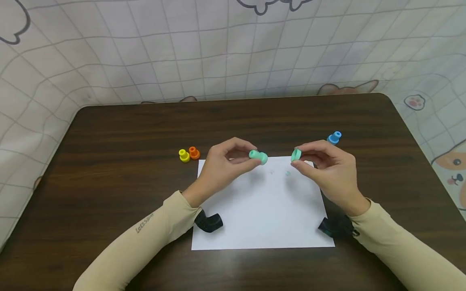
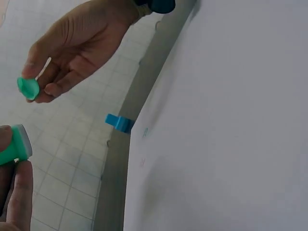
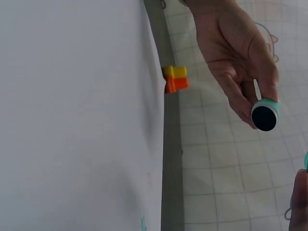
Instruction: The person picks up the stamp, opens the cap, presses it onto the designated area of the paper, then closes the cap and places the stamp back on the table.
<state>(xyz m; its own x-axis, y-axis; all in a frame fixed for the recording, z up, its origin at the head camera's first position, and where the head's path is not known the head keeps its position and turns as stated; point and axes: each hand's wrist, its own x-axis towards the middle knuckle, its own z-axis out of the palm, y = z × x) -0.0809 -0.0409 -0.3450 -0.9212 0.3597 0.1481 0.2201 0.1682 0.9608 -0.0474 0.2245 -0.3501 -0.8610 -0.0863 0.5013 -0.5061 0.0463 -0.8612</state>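
Observation:
My left hand (image 1: 227, 161) pinches a small mint-green stamp (image 1: 258, 156) between thumb and fingers, above the far edge of a white paper sheet (image 1: 262, 218). In the right wrist view its dark round stamping face (image 3: 264, 118) is uncovered. My right hand (image 1: 333, 169) pinches the matching green cap (image 1: 296, 154) by its rim, apart from the stamp. Two faint small prints, one a green mark (image 1: 288, 173), show on the paper between the hands.
A yellow stamp (image 1: 184, 156) and an orange stamp (image 1: 194, 152) stand side by side near the paper's far left corner. A blue stamp (image 1: 334, 138) sits beyond my right hand. The dark wooden table (image 1: 109, 182) ends before a grid-patterned cloth (image 1: 204, 52).

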